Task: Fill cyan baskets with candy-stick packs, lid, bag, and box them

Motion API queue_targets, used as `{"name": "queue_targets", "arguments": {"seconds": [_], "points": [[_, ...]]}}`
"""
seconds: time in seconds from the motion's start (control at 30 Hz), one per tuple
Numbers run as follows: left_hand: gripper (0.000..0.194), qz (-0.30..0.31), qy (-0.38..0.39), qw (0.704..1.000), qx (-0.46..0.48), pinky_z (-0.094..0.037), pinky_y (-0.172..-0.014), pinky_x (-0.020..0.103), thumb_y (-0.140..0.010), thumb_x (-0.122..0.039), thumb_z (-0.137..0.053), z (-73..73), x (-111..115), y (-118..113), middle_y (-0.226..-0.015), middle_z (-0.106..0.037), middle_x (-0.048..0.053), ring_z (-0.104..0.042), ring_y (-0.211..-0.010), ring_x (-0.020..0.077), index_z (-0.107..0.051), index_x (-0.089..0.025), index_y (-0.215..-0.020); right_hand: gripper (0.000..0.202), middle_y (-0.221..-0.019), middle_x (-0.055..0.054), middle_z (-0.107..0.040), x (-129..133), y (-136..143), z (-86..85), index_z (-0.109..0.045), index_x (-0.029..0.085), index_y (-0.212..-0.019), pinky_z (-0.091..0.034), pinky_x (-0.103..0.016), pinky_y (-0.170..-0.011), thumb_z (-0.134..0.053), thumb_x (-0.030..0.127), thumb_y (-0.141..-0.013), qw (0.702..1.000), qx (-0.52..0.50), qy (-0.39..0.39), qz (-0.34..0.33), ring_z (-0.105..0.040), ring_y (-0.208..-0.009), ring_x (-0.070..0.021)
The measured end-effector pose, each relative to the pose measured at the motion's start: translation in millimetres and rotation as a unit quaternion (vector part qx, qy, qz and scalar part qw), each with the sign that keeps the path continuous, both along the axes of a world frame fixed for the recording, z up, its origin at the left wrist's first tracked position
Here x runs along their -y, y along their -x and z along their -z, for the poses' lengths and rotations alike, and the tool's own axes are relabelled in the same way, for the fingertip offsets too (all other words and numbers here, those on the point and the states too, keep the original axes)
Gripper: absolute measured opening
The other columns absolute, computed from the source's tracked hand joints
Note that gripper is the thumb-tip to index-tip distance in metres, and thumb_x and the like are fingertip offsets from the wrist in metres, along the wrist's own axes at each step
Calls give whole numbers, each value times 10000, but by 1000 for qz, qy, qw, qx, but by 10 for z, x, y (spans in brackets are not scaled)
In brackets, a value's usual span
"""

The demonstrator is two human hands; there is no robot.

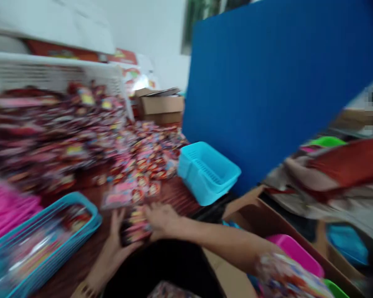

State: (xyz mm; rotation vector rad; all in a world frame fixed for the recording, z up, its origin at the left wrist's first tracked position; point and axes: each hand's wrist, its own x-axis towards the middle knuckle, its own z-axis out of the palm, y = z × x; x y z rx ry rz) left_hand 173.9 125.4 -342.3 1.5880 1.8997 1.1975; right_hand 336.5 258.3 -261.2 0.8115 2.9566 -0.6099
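A small bundle of colourful printed packets [137,225] is between my two hands at the table's near edge. My left hand [119,240] is curved around its left side, thumb along the near end and fingers up the far side. My right hand [161,217] presses against the right side, its fingertips on the packets. Motion blur hides their exact kind. Just beyond lie flat pink packets [121,193], with a large spread of similar red and pink packets [146,155] behind them.
A blue basket [93,213] with packets stands left, beside pink baskets [9,211]. Nested light-blue baskets [205,174] sit right of the spread, before a blue panel [267,82]. An open carton [286,219] with a pink basket [295,252] is low right. A white crate [90,68] stands behind.
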Motion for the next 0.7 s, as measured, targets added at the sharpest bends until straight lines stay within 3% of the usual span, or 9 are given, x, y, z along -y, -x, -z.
{"name": "queue_targets", "arguments": {"seconds": [0.1, 0.2, 0.27, 0.5, 0.6, 0.7], "points": [[1213, 30, 69, 997, 5, -320, -1173, 535, -773, -543, -741, 7, 133, 45, -1628, -183, 173, -283, -1466, 336, 149, -266, -1550, 938, -1214, -187, -602, -41, -31, 46, -458, 159, -1350, -527, -538, -862, -867, 374, -534, 999, 48, -10, -20, -580, -1059, -375], [1156, 39, 97, 992, -74, -194, -1214, 575, -785, -487, -753, -26, 167, 48, -1629, -181, 169, -171, -1499, 339, 69, -265, -1567, 948, -1247, -197, -577, -36, -19, 65, -431, 166, -1388, -505, -544, -896, -846, 333, -552, 997, 66, -15, -39, -560, -1089, -392], [1103, 51, 98, 987, -114, -148, -1225, 578, -823, -453, -723, -44, 159, 39, -1625, -199, 165, -175, -1500, 325, 67, -265, -1568, 936, -1251, -199, -574, -22, -5, 49, -444, 155, -1375, -481, -551, -937, -842, 346, -550, 995, 82, -28, -51, -554, -1099, -397], [1123, 59, 97, 980, -163, -194, -1210, 595, -853, -422, -699, -29, 110, -20, -1606, -206, 225, -211, -1491, 324, 156, -208, -1549, 898, -1295, -195, -556, -33, 40, -34, -405, 124, -1403, -467, -436, -976, -783, 271, -601, 993, 101, -31, -56, -556, -1144, -347], [1015, 39, 75, 980, -178, -313, -1183, 542, -896, -381, -655, -226, 312, -83, -1594, -264, 203, -302, -1464, 302, 94, -221, -1562, 910, -1325, -197, -545, -41, 20, -44, -369, 111, -1441, -449, -423, -998, -753, 292, -636, 994, 92, -32, -47, -550, -1176, -340], [652, -22, -14, 977, -213, -386, -1158, 435, -977, -299, -521, -632, 632, 45, -1550, -393, 105, -388, -1422, 226, -203, -287, -1545, 902, -1355, -196, -536, -82, -11, -30, -359, 95, -1453, -434, -418, -1019, -715, 275, -644, 996, 78, -13, -30, -544, -1210, -332]]}}
